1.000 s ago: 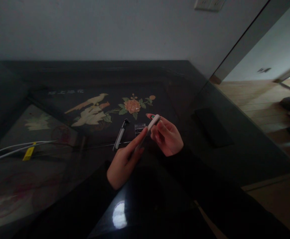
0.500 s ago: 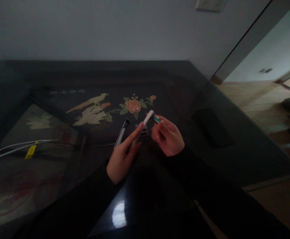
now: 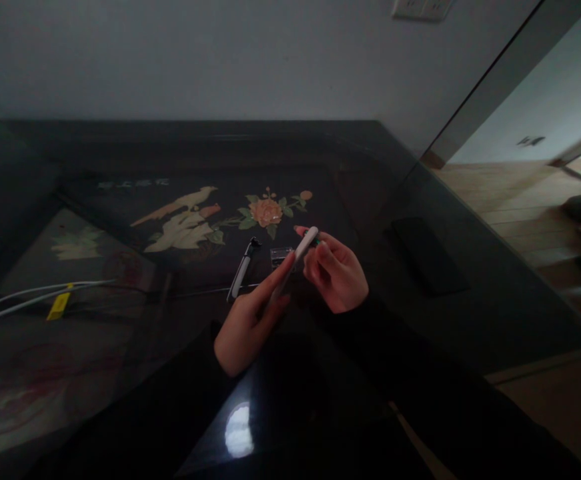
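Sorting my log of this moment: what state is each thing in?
Left hand: closed on the handle.
Right hand: pinching a green piece.
Handle: held, slanting, far end beside the right hand.
Green piece: partly hidden; attached or not, cannot tell.
Second handle: lying on the table.
Clear box: partly hidden; open or shut, cannot tell.
Black slab: lying flat.
Yellow tag: on a white cable.

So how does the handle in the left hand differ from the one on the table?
The held handle is in the left hand; the other handle lies on the table. That hand partly covers the held handle; the other handle shows nearly whole. The held handle's far end looks pale, the other handle's dark. Both look slim and slanted.
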The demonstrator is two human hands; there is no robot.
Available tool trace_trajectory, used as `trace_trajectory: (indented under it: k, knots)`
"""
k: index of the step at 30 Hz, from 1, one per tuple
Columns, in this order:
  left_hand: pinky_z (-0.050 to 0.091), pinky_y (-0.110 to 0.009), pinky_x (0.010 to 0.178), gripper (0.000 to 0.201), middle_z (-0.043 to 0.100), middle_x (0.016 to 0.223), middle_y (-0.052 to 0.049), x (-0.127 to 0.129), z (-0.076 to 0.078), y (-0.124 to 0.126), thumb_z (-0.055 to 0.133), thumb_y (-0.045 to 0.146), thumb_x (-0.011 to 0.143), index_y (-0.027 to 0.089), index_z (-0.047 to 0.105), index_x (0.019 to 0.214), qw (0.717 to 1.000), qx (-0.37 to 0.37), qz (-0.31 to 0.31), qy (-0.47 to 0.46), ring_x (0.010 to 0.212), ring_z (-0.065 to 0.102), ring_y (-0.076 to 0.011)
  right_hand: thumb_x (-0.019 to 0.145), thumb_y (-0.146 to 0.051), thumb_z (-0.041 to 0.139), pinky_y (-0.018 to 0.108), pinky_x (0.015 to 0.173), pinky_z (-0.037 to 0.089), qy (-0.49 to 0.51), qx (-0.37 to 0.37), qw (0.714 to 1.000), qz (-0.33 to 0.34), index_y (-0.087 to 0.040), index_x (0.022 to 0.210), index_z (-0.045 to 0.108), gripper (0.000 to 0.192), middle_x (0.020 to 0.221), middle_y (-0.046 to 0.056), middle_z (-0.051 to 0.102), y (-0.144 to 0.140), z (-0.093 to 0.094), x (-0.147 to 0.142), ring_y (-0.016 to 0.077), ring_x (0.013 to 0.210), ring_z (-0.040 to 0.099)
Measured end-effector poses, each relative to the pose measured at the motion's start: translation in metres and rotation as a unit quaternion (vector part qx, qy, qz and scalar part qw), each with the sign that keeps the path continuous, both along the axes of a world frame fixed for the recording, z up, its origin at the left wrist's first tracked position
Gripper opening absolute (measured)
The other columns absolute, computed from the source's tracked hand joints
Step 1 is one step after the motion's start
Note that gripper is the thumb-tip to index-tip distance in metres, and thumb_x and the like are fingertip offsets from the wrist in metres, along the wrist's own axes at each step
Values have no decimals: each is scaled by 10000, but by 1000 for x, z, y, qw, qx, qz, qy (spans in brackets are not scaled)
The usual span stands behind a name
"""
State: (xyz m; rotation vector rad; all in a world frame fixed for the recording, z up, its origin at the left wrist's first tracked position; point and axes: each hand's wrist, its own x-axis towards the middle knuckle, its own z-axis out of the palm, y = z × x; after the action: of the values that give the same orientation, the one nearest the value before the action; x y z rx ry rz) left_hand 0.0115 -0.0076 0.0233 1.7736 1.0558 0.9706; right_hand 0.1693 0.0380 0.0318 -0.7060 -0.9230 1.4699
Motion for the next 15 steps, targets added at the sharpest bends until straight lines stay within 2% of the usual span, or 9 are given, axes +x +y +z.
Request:
trace_trajectory:
  k: [4,11,15]
  knots:
    - [567,-303,755,543,720,1095,-73,0,1,-2,489,207,927,227,383,1459,1000,-16,-13,5,737,690,-165,654,-488,781,235,390,195,10,-22,1000,0,-175,1013,655,492,466,-95,494,0,-1,1,52,385,334]
    - [540,-364,892,513,699,1156,-71,-1,1,1,482,208,927,222,422,1436,1000,8,4,6,980,679,-219,675,-507,761,244,395,184,10,-3,1000,7,-166,962,664,456,429,-97,459,0,-1,1,58,385,312]
    - [537,-374,911,519,689,1183,-59,-1,0,3,498,191,910,237,441,1424,1000,17,18,-7,1042,661,-229,705,-515,739,251,399,171,3,9,1000,15,-164,939,662,429,425,-98,458,-1,0,1,53,369,293]
